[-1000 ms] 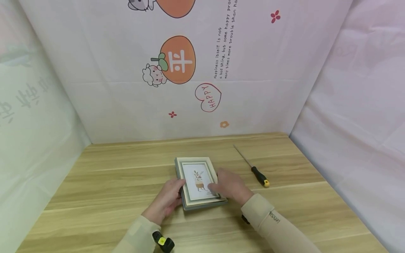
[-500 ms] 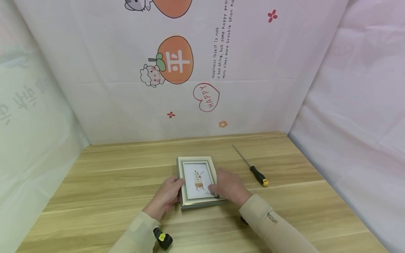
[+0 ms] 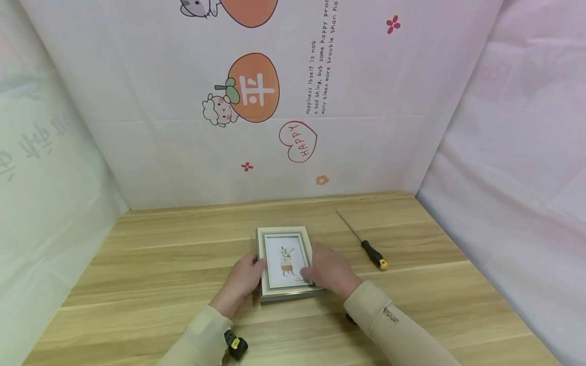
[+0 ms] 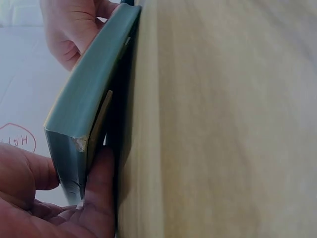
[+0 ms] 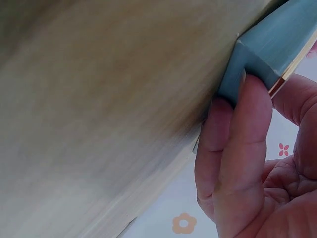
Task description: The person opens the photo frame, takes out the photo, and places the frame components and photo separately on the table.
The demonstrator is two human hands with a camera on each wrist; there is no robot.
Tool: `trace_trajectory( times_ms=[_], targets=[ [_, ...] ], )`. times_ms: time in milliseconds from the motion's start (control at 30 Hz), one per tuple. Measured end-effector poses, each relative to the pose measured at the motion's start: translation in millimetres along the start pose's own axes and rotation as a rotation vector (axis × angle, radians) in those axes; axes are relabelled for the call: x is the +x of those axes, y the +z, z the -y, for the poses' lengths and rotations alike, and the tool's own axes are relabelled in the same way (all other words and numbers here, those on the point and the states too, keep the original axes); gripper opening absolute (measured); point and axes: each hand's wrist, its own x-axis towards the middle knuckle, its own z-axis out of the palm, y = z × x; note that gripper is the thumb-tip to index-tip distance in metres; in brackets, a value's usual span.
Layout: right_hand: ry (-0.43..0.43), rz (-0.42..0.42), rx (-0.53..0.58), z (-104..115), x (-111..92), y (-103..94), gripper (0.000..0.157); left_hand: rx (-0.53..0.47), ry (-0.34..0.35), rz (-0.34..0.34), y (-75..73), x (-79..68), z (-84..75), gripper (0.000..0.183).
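A picture frame [image 3: 284, 259] with cream and grey-green borders lies face up near the middle of the table, a plant drawing inside it. My left hand [image 3: 243, 278] grips its left edge, thumb on top and fingers beneath. At the opposite edge my right hand [image 3: 330, 268] holds the frame, its thumb over the lower right of the picture. In the left wrist view the frame's grey-green side [image 4: 81, 94] stands slightly off the table, with a thin piece sticking out at its back. The right wrist view has my right fingertips [image 5: 252, 99] against the frame's side. Most of the back is hidden.
A screwdriver [image 3: 374, 255] with a black and yellow handle lies to the right of the frame, shaft pointing away. The wood-grain table [image 3: 160, 264] ends at a printed white cloth backdrop [image 3: 183, 162], with white cloth on both sides.
The picture frame has turned a little and shifted slightly right, staying in both hands. My left fingers have moved slightly at its edge. The screwdriver lies as before.
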Motion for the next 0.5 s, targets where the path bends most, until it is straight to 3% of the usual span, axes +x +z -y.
trace_trajectory(
  times_ms=[233,500],
  targets=[
    [0.010,0.002,0.015,1.4,-1.4,0.3,0.061,0.293,0.099,-0.051,2.2,-4.3,-5.5,0.042],
    [0.012,0.005,0.023,0.8,-0.2,1.0,0.059,0.435,0.156,-0.066,5.1,-7.4,-7.3,0.040]
  ],
)
